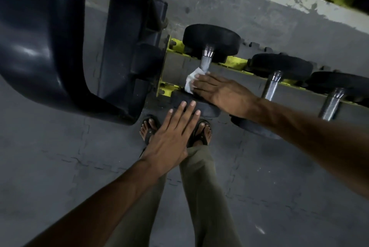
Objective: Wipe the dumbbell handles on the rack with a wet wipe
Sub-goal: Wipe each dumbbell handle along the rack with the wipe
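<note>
A yellow rack (233, 61) holds several black dumbbells with chrome handles. My right hand (215, 90) grips the white wet wipe (190, 81) against the lower part of the handle (206, 60) of the leftmost dumbbell (211, 40). My left hand (171, 137) is flat with straight fingers, its fingertips on that dumbbell's near black head (207, 110). Two more chrome handles (272, 85) (331, 103) lie bare to the right.
A large dark rounded machine part (40, 43) fills the upper left, close beside the rack's end. My feet in sandals (149, 129) stand on the grey mat floor (60, 166) just under the rack. A pale wall band (299, 5) runs behind.
</note>
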